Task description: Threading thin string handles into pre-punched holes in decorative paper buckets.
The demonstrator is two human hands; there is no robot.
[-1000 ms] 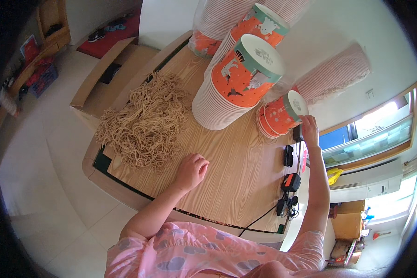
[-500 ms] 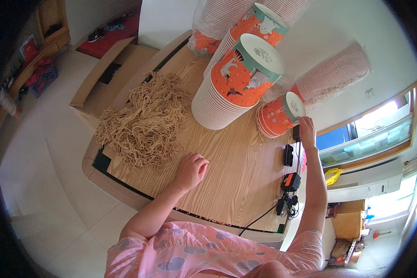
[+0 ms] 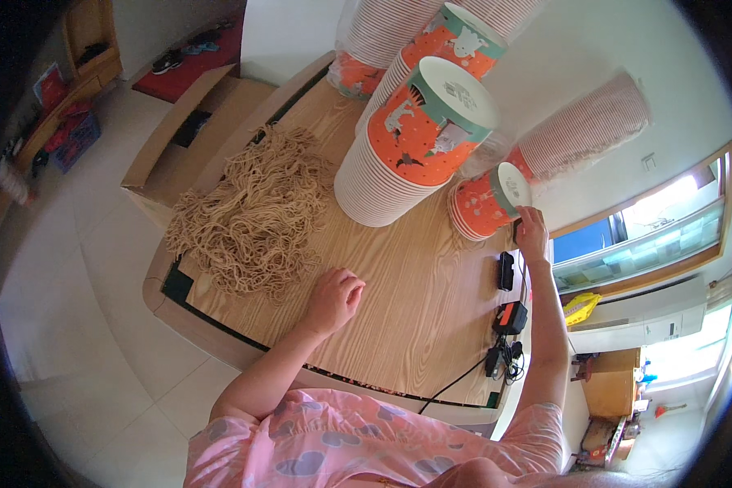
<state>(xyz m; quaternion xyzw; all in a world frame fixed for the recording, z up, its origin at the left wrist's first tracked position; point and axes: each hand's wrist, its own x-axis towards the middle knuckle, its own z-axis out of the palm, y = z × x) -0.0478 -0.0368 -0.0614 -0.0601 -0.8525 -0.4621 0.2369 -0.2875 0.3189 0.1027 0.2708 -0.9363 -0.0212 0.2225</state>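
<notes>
A short stack of orange paper cups with green bases stands upside down at the right of the table. My right hand is at its near right side, fingers bent and closed on the edge of the top cup; the fingertips are partly hidden. My left hand rests near the table's front edge, loosely curled, with nothing visible in it. To its upper left lies a tangled heap of beige cord. A tall stack of the same paper cups rises upside down in the middle.
More stacked cups stand behind, some in clear plastic, and a wrapped stack leans at the back right. A black adapter and cables lie along the right edge. An opened cardboard box is beyond the table's left side.
My right hand has shifted slightly left, and the top cup of the short stack sits a little lower and further left. My left hand stays where it was.
</notes>
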